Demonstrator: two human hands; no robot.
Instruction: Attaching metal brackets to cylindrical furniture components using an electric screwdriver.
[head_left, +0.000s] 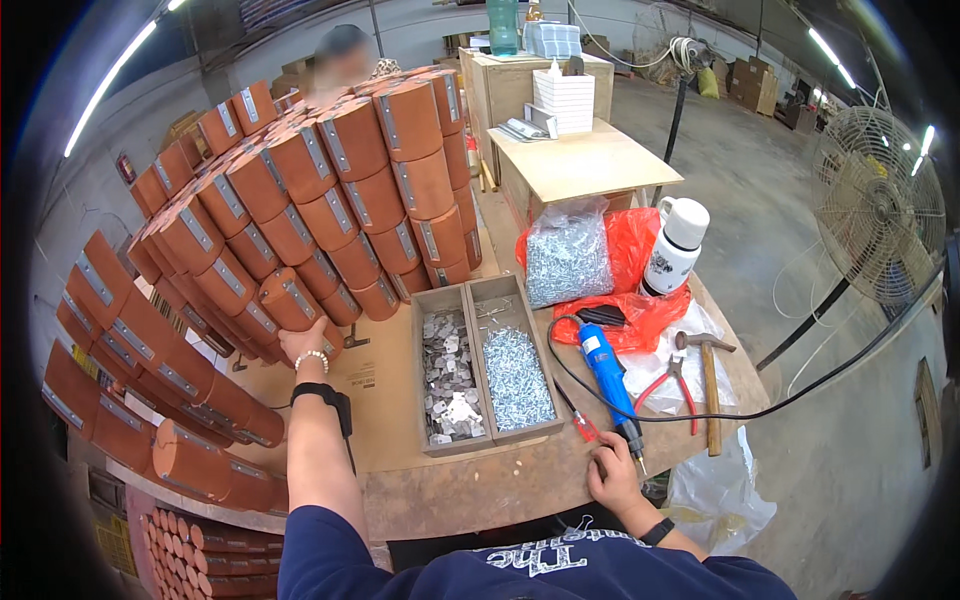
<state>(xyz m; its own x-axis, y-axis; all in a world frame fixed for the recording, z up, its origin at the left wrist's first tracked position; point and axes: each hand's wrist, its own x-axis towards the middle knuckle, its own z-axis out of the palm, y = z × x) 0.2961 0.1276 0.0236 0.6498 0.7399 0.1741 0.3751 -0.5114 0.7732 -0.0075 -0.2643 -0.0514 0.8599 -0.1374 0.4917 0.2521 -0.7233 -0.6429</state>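
White lettering [535, 558] crosses the navy shirt [335, 555]; cardboard [388, 425] bears small print [362, 376].

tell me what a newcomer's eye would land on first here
Probably the stack of reddish-brown cylinders filling the left side, where the left hand touches one. Then perhaps the blue power screwdriver on the right of the table, its tip beside the right hand.

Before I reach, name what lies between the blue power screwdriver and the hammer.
In the head view, red-handled pliers lie between power screwdriver and hammer, partly on a pale plastic sheet, with a black cable crossing.
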